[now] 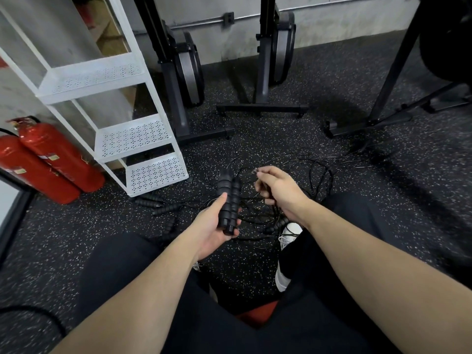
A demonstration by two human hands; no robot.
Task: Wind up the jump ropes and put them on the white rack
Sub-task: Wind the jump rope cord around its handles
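Observation:
My left hand [213,227] grips two black ribbed jump-rope handles [228,198] side by side, pointing up and away from me. My right hand [277,191] pinches a thin black rope cord [255,171] between thumb and fingers, just right of the handles. A tangle of thin black cords [316,172] lies spread on the speckled floor beyond both hands. More black handles [158,204] lie on the floor near the foot of the white rack [132,137], which stands at the left with perforated shelves that look bare.
Two red fire extinguishers [48,159] lean left of the rack. Black rowing-machine stands [263,106] and a dark frame [378,118] stand along the far wall. My legs in dark trousers and a white shoe [290,232] fill the near floor.

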